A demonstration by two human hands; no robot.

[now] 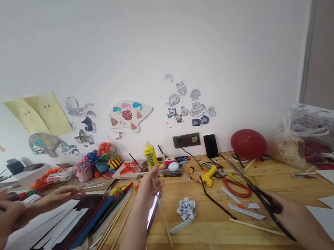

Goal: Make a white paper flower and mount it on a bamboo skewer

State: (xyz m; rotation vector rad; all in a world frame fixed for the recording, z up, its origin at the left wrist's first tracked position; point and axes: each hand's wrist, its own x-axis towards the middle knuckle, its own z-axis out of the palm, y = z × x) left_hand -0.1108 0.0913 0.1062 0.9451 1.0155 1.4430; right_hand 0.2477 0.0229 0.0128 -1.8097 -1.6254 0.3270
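Note:
My left hand (151,187) is raised over the middle of the table, its fingers drawn together at the top of a thin wooden stick (165,222) that slants down toward the tabletop. At the right, my right hand (291,213) has its fingers around black-handled scissors (259,192), whose long blades point up and to the left. Between my hands lies a folded paper flower (186,208) made of printed paper, with a paper strip (182,224) beside it. More white paper strips (246,211) lie near the scissors.
Another person's hands (61,194) reach in from the left over paper and a dark folder (90,222). A yellow glue gun (209,175), red-handled scissors (238,191), a red balloon (249,143), a yellow bottle (150,154) and a phone (211,146) stand or lie toward the wall.

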